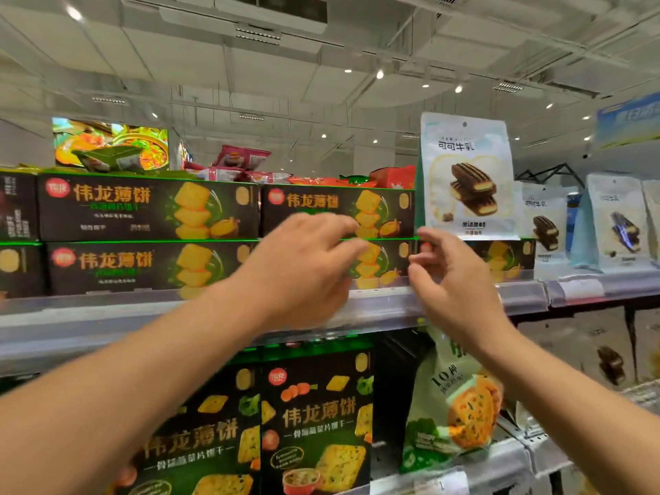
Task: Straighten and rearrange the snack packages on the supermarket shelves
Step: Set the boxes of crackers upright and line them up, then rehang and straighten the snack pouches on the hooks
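Both hands are raised to the upper shelf [393, 301], in front of the stacked black cracker boxes. The left hand [303, 266] lies over the join between the upper right box [378, 209] and the lower right box [389, 260], fingers loosely bent and spread; motion blur prevents confirming contact, but its grip appears released, with nothing enclosed. The right hand [450, 276] hangs just right of it, fingers half curled toward the left hand with a gap between them, grasping nothing visible. A white cocoa-milk biscuit pouch [468, 176] stands upright on top of a single cracker box [507, 255] at the right end of the row, out of line with the matching pouches [546, 223] that stand further right on the shelf itself. The two boxes at left [146, 207] sit square and flush. On the shelf below, upright cracker boxes [314, 419] and a green pouch [453, 409] lean forward against the shelf rail. Principal risk: the tall pouch has a narrow footing on the box, and any push or pull on the boxes beside or beneath it would probably tip it forward off the shelf. A secondary risk is sliding the upper box unevenly with one hand, skewing the stack; the right forearm also passes close to the leaning green pouch and could dislodge it.
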Motion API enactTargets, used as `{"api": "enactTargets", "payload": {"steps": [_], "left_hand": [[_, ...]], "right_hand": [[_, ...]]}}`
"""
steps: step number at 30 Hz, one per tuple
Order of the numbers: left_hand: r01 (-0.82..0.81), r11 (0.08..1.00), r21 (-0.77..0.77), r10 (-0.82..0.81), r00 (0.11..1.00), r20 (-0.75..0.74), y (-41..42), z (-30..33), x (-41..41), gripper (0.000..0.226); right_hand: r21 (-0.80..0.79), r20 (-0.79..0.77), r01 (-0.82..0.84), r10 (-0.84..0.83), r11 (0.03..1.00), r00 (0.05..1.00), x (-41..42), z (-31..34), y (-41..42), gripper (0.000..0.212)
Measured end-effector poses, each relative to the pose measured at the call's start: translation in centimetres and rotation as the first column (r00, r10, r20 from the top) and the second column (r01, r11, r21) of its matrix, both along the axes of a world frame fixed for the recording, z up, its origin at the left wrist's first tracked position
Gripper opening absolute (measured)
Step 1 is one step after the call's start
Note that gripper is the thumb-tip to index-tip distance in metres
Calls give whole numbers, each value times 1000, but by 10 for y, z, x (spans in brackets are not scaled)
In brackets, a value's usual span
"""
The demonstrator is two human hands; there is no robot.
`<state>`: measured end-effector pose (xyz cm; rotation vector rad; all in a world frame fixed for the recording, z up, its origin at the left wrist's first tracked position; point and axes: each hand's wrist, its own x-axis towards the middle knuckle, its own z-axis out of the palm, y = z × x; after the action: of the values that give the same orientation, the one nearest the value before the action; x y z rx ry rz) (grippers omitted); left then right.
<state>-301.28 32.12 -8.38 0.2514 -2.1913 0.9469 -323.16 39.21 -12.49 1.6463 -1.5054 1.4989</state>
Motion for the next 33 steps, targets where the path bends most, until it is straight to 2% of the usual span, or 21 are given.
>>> {"api": "enactTargets", "payload": {"steps": [2,5,9,12,14,18,20,24,33], "left_hand": [[-30,999,44,29,999,15,5,-27,-22,42],[-125,986,112,125,992,10,8,-43,-53,47],[-210,974,86,212,977,-25,10,-55,-77,51],[-248,961,121,258,963,-81,16,-60,-86,48],[-253,957,141,270,955,-122,18,-58,-92,37],[-171,977,127,193,962,-195,16,-48,-109,15],[-154,978,137,178,967,-183,16,-48,-120,14],[-120,984,128,141,975,-171,20,-51,-145,13],[-191,949,252,276,891,-361,22,-53,-166,21]], "right_hand": [[48,-133,2,4,999,991,-12,-23,11,43],[180,-287,143,-87,973,954,-48,-42,22,48],[253,-367,207,-104,945,924,-91,-56,31,54],[231,-374,181,-84,956,924,-100,-60,29,57],[193,-367,183,-102,964,925,-100,-62,26,57],[151,-420,223,-142,963,896,-104,-62,26,59],[157,-448,226,-134,961,884,-113,-56,28,57],[128,-404,247,-176,961,897,-142,-43,34,42],[-49,-437,63,-78,997,896,-186,-51,16,38]]}}
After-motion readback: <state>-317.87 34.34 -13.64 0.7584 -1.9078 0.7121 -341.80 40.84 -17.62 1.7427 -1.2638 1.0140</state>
